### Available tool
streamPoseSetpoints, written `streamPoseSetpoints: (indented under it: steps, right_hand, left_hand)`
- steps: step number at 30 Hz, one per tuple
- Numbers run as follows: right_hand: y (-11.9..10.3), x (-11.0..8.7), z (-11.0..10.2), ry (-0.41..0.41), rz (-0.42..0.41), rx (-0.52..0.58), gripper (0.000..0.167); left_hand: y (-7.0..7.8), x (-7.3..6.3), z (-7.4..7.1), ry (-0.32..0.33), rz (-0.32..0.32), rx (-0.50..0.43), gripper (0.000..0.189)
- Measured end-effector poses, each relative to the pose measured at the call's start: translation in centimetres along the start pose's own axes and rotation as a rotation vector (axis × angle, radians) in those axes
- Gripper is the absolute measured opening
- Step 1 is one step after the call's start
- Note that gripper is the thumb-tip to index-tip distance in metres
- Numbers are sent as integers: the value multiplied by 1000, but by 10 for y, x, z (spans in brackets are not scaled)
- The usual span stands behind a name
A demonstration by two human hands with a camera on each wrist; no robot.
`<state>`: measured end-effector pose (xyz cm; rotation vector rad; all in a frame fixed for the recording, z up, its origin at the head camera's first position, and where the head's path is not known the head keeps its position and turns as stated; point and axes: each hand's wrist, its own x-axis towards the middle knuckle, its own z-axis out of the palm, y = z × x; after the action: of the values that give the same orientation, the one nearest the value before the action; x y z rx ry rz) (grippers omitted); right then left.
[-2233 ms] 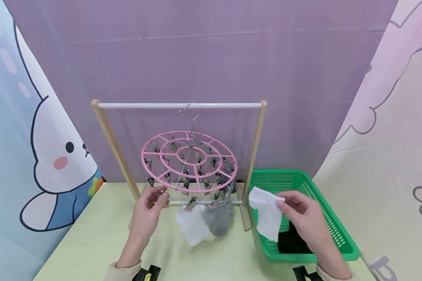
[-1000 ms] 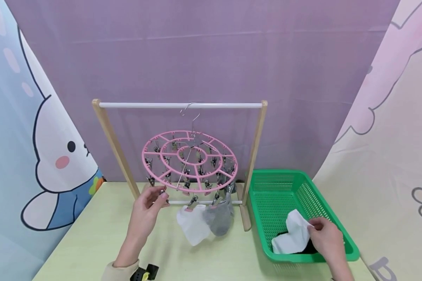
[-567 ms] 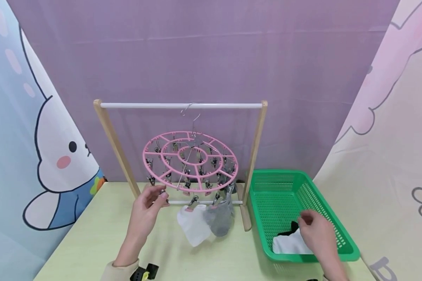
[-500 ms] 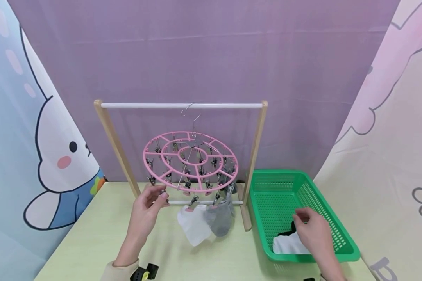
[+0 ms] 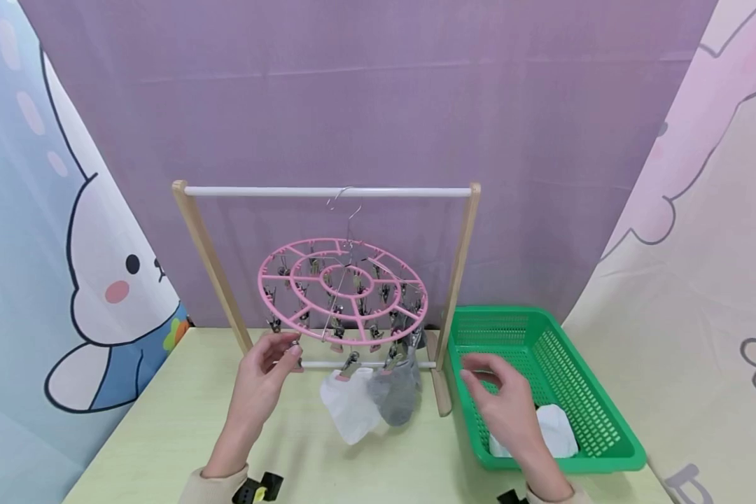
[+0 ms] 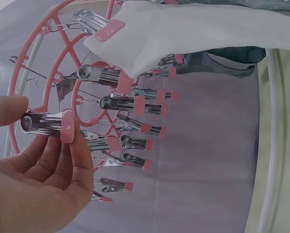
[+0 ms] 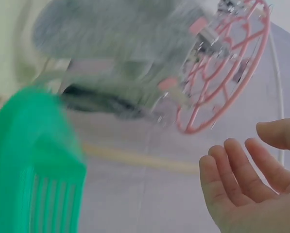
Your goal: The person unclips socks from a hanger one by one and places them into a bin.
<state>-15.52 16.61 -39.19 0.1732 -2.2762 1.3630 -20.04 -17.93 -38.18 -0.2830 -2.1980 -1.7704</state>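
Observation:
My left hand (image 5: 261,388) pinches a metal clip (image 6: 42,124) with pink tips, on the near left of the round pink clip hanger (image 5: 262,287). In the left wrist view this clip sits between thumb and fingers, with no cloth in it. Beside it hang a white sock (image 5: 351,406) and grey socks (image 5: 398,400), each held by clips. My right hand (image 5: 507,406) is over the left part of the green basket (image 5: 611,413), fingers bent softly with nothing between them. A white sock (image 5: 557,428) lies in the basket, partly hidden behind that hand.
The hanger hooks on the white bar (image 5: 258,191) of a rack with wooden posts (image 5: 460,259). Several other clips dangle below its rings. The basket stands just right of the rack on the pale table (image 5: 164,420), before a purple backdrop.
My right hand lowered the white sock into the basket, let go of it and moved left. The sock now covers most of the black cloth there. My left hand has stayed at the clip.

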Motion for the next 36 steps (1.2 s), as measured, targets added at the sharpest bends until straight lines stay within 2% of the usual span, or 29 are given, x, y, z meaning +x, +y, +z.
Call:
streamPoseSetpoints:
  steps: [9,14,19,26,36]
  right_hand:
    - [-22,5,39,-113,-66,159,22]
    - [-29,7,61,-175,-65,205,21]
    - [-39,8,78,-240,-35,223,21]
    - [-42,9,95,-316,-51,193,24]
    - [-38,13,105,-376,-18,145,24]
  left_hand:
    - [-2,-2,-2,-4,-6,-35,30]
    - [-4,-2,-2,-1,-12,-41,32]
    - [-4,-2,-3,5,-27,-35,31]
    - [-4,-2,-3,9,-31,-37,31]
    - [-4,-2,-1,1,-38,-57,31]
